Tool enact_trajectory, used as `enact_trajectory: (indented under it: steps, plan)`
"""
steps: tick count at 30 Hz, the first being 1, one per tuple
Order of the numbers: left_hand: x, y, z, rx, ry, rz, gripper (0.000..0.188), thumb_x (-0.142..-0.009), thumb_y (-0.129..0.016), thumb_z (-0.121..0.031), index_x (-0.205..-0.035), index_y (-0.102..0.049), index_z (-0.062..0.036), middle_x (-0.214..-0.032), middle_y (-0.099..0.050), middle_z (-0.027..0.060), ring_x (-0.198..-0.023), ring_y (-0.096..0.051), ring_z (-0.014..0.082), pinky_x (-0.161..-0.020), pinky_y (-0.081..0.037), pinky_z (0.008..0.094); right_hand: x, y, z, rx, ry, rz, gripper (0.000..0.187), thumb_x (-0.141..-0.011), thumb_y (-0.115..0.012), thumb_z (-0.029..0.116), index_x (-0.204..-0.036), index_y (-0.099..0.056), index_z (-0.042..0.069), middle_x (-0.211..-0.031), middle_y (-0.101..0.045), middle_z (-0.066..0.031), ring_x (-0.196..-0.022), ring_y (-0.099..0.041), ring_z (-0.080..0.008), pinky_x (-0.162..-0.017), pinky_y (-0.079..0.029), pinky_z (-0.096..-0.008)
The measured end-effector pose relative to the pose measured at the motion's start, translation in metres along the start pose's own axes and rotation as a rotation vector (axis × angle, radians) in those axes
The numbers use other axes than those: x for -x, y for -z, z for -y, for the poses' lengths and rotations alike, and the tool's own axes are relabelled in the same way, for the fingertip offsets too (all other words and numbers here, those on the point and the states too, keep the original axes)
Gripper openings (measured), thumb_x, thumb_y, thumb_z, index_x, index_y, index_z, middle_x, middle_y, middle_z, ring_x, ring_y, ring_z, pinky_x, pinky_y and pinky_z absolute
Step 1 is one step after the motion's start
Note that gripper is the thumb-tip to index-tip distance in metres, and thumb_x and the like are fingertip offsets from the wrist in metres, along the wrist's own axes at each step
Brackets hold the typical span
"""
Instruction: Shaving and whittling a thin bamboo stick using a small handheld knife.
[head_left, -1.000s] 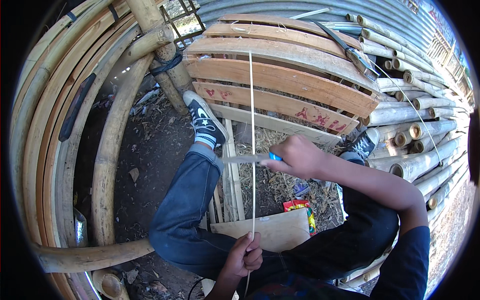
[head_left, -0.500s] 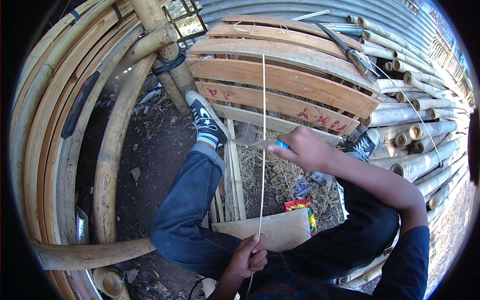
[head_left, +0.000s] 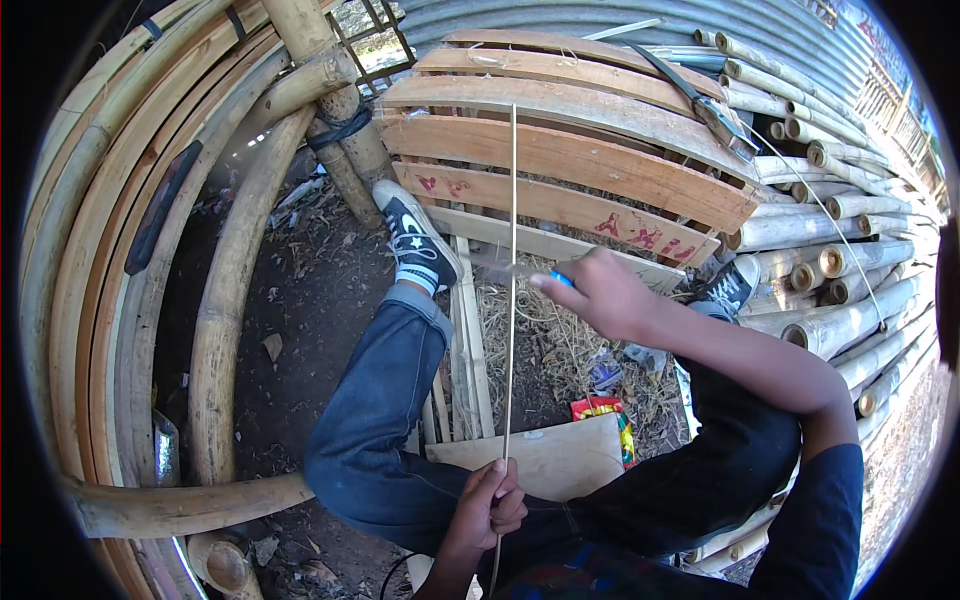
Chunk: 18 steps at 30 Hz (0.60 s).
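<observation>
My left hand [head_left: 490, 505] is closed round the lower part of a long thin bamboo strip [head_left: 511, 350], which stands nearly upright in the picture over my lap. Its far end reaches across the slatted wooden crate. My right hand [head_left: 605, 292] grips the blue handle of a knife [head_left: 560, 277]. The knife's blade points left and crosses the strip at mid-length; motion blurs its tip. Whether the edge cuts into the strip I cannot tell. Thin shavings lie on the ground beneath the blade.
Ahead lies a slatted wooden crate [head_left: 590, 165] with a sheathed long blade [head_left: 715, 120] on top. Bamboo poles [head_left: 850, 260] are stacked at the right. A bamboo and plank frame [head_left: 225, 300] stands left. A flat board [head_left: 540, 458] and a red-yellow packet [head_left: 600, 408] lie between my legs.
The strip has shifted slightly left, along with its far end. My right hand and the knife have moved a little left. My left hand still grips the strip.
</observation>
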<state>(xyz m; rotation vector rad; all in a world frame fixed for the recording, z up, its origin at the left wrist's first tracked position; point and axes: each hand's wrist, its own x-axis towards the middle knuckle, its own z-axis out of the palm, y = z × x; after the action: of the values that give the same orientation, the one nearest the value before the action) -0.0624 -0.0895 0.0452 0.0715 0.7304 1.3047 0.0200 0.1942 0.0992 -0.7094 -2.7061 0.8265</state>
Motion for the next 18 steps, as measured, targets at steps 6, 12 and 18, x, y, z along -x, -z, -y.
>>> enact_trajectory:
  steps: [6,12,18]
  plan:
    - [0.000,-0.001,-0.013,-0.014,-0.056,-0.029,0.037,-0.100,-0.031,-0.037,-0.072,-0.035,-0.0128,-0.046,-0.022,-0.0046,-0.036,-0.014,0.0032,-0.032,-0.010,0.0208,0.006,-0.020,0.011,0.049,0.230,0.095,0.060,-0.092,-0.043,0.049,-0.060,-0.058,0.000,-0.047,-0.050,-0.0180,-0.049,-0.057,-0.0373,-0.052,-0.048,-0.0446]
    - [0.000,-0.004,-0.011,0.000,-0.065,0.009,0.037,-0.100,-0.030,-0.036,-0.073,-0.034,-0.0125,-0.045,-0.021,-0.0043,-0.035,-0.013,0.0033,-0.032,-0.010,0.0212,0.012,-0.031,0.028,0.139,0.496,0.106,0.062,-0.092,-0.041,0.049,-0.058,-0.056,-0.001,-0.046,-0.049,-0.0192,-0.050,-0.056,-0.0378,-0.053,-0.048,-0.0455]
    - [0.000,0.001,-0.005,0.048,-0.071,0.062,0.036,-0.100,-0.028,-0.035,-0.072,-0.033,-0.0124,-0.043,-0.020,-0.0042,-0.033,-0.011,0.0036,-0.030,-0.010,0.0215,0.004,-0.021,0.010,-0.003,0.212,-0.023,0.060,-0.092,-0.042,0.050,-0.059,-0.056,0.002,-0.048,-0.051,-0.0174,-0.049,-0.056,-0.0366,-0.053,-0.048,-0.0448]
